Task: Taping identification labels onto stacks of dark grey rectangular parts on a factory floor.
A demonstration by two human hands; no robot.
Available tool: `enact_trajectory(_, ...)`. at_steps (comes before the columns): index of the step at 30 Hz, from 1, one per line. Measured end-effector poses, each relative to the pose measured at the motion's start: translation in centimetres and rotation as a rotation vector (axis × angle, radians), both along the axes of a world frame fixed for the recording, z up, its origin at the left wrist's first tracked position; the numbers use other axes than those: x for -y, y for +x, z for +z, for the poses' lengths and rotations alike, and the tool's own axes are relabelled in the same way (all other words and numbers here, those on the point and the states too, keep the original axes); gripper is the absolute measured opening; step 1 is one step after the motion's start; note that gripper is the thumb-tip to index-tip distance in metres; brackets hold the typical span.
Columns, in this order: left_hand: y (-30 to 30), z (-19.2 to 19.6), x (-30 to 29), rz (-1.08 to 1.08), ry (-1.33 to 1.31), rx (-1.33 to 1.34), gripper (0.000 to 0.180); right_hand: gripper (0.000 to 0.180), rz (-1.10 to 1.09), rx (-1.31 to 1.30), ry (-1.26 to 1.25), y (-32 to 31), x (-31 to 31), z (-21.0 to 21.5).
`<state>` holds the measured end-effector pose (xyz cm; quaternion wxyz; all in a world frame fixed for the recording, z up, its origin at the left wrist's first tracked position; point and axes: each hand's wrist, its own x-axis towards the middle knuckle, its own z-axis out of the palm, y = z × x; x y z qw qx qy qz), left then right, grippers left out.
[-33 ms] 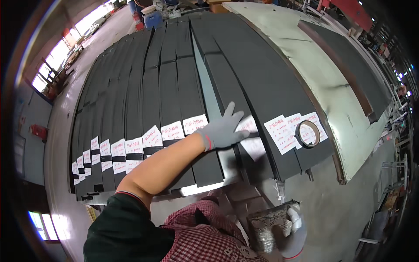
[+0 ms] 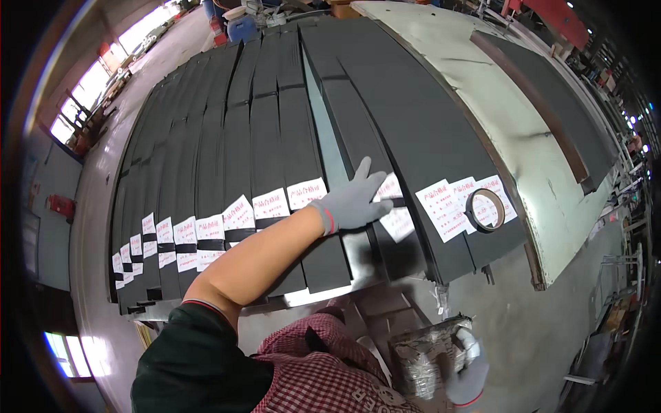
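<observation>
Here we press our grey-gloved left hand (image 2: 352, 202) flat, fingers spread and gripping nothing, on a white paper label (image 2: 390, 187) to seat it on the long dark metal strips (image 2: 275, 124), while our gloved right hand (image 2: 467, 375) clutches a shiny wrapped bundle (image 2: 425, 356) low at our side.

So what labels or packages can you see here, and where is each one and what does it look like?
Row of labels: white rectangles with red and dark print, one near the end of each dark long panel.
Label under the left hand: same kind, on a right-of-centre panel.
Three labels further right, overlapping, with a tape roll lying on them.
Wrapped package: shiny grey bundle held by the right hand.
</observation>
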<state>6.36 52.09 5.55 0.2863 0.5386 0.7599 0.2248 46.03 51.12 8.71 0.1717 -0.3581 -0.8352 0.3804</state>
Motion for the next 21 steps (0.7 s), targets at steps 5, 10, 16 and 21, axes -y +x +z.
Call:
enact_trajectory(5,0.4,-1.5,-0.7,0.062,0.231,0.153,0.073,0.058,-0.230,0.063,-0.743,12.8,-4.4,-8.3)
enact_trajectory(10,4.1,2.4,0.9,0.228,0.253,-0.111,0.069,0.064,-0.125,0.335,-0.822,26.9,-8.0,-20.4)
enact_trajectory(16,8.2,3.5,-3.9,0.014,0.568,-0.067,0.014,0.063,-0.207,0.258,-0.926,24.3,-12.0,-15.7)
enact_trajectory(21,10.8,2.9,-14.5,-0.006,0.528,-0.265,0.020,0.083,-0.155,0.006,-0.395,11.2,-11.5,-7.0)
